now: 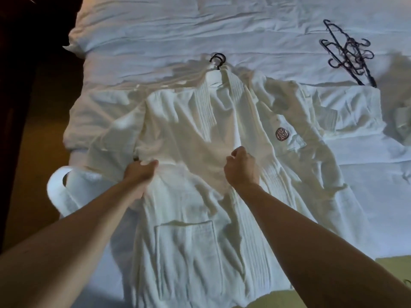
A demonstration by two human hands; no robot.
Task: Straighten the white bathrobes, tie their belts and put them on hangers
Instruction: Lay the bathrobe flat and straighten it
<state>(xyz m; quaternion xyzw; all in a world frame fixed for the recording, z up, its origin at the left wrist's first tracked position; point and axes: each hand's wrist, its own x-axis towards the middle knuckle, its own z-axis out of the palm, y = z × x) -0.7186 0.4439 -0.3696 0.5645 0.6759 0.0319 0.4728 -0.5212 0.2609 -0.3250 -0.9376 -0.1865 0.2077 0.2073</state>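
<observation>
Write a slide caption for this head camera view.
Both hands, left and right, grip a white terry bathrobe at the waist on a white-sheeted bed.

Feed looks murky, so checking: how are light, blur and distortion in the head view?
Head view: dim warm light, left edge almost black; spare hangers motion-smeared; bathrobe and logo readable; both hands slightly soft, gripping cloth; wide-angle stretch swells the forearms at the bottom.

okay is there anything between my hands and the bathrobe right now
Nothing visible. Both hands already grip the bathrobe at waist level: the left hand bunches fabric at its side, the right hand holds the front edge. A hanger hook already shows at its collar.
</observation>
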